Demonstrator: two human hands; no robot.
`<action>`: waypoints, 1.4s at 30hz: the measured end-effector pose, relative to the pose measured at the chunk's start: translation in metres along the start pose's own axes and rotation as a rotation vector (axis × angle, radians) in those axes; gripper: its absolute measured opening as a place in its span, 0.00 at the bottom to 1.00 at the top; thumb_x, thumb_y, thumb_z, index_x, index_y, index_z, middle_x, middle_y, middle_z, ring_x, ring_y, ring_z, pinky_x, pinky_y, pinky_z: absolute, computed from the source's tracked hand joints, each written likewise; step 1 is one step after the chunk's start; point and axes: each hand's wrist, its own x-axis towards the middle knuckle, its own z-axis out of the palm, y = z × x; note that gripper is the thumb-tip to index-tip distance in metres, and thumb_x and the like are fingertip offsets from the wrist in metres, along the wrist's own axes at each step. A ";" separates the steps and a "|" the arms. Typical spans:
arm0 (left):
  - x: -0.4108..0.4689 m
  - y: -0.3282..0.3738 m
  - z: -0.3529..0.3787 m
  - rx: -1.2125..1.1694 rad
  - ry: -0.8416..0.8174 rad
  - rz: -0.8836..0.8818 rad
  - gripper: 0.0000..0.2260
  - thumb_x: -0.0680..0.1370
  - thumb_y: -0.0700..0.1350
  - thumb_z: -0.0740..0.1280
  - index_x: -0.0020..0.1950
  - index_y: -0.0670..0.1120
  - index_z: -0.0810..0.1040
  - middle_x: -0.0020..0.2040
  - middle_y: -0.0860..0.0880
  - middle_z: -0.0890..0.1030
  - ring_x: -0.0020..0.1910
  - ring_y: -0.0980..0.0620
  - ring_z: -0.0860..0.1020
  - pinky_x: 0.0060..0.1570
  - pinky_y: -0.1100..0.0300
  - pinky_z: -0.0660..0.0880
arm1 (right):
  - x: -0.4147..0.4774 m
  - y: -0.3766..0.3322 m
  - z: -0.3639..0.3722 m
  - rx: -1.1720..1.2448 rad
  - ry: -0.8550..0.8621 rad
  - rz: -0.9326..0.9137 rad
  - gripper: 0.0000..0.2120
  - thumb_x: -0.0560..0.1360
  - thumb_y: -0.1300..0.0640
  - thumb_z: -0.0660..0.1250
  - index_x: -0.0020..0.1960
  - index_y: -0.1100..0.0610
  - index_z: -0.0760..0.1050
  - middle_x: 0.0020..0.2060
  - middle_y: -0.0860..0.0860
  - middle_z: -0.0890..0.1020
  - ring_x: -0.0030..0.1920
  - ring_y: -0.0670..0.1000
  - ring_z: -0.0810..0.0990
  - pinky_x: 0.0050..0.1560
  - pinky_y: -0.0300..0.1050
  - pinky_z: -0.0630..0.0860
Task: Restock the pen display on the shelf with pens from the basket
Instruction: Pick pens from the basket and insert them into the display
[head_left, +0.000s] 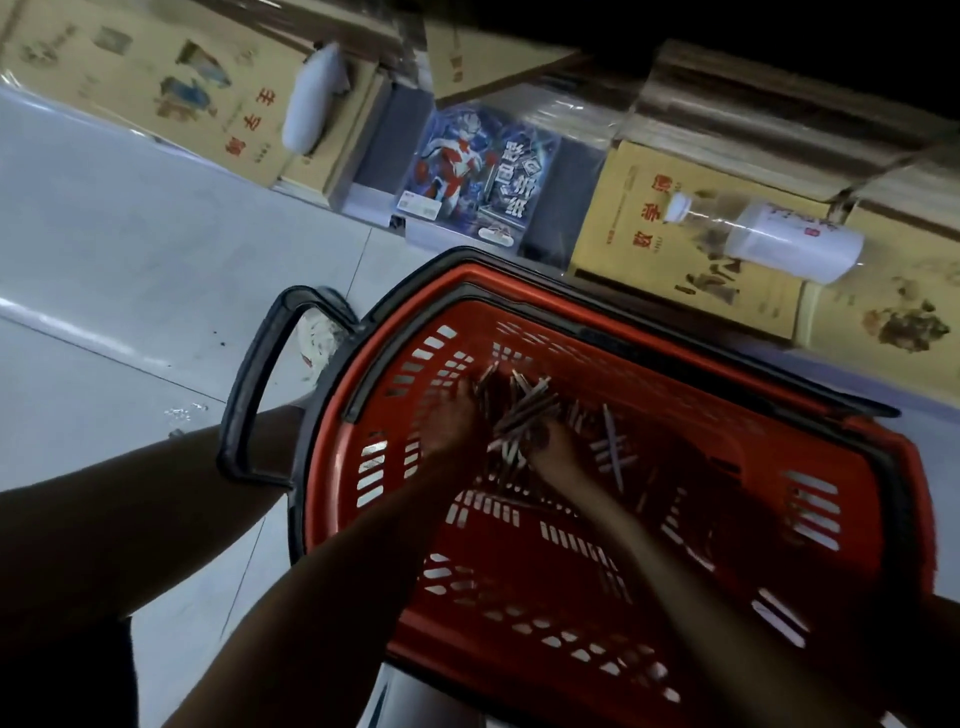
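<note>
On the pale grey floor (130, 234) sits the big red plastic basket (753, 431). The heap of thin grey pens (524, 410) lies inside it. Your left hand (452, 421) and right hand (558, 447) touch the heap. I cannot tell if they hold pens.

A red plastic basket (649, 364) is seen from above, its walls and floor pierced by rows of slots and its rim edged in black. A black looped handle (249, 395) is swung out beyond one end of the basket. Slim, pale pens (524, 410) are heaped in a loose pile on the basket's floor, toward its far wall, and are crossed over one another at many angles. A few stray pens (613, 447) are scattered just beside the pile, nearer the basket's middle. Finer detail is lost to blur.
</note>
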 end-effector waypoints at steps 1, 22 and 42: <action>0.007 -0.001 0.006 -0.012 0.031 0.000 0.19 0.85 0.44 0.60 0.77 0.46 0.65 0.67 0.41 0.79 0.61 0.41 0.81 0.54 0.50 0.77 | 0.006 -0.003 0.003 0.112 0.047 0.031 0.19 0.79 0.66 0.68 0.69 0.66 0.74 0.63 0.60 0.80 0.66 0.58 0.78 0.51 0.35 0.67; 0.005 0.003 0.028 -0.555 -0.062 -0.246 0.14 0.85 0.51 0.65 0.51 0.43 0.84 0.38 0.51 0.81 0.38 0.54 0.81 0.34 0.62 0.74 | 0.036 -0.034 0.024 -0.016 0.335 0.264 0.17 0.86 0.53 0.55 0.67 0.59 0.76 0.63 0.58 0.81 0.63 0.59 0.80 0.57 0.49 0.75; -0.164 0.044 -0.081 -1.115 -0.023 0.042 0.13 0.77 0.28 0.69 0.38 0.44 0.81 0.31 0.58 0.82 0.32 0.65 0.79 0.39 0.71 0.75 | -0.159 -0.052 -0.090 0.320 0.486 -0.152 0.02 0.77 0.61 0.73 0.49 0.60 0.83 0.38 0.49 0.81 0.41 0.49 0.80 0.34 0.36 0.66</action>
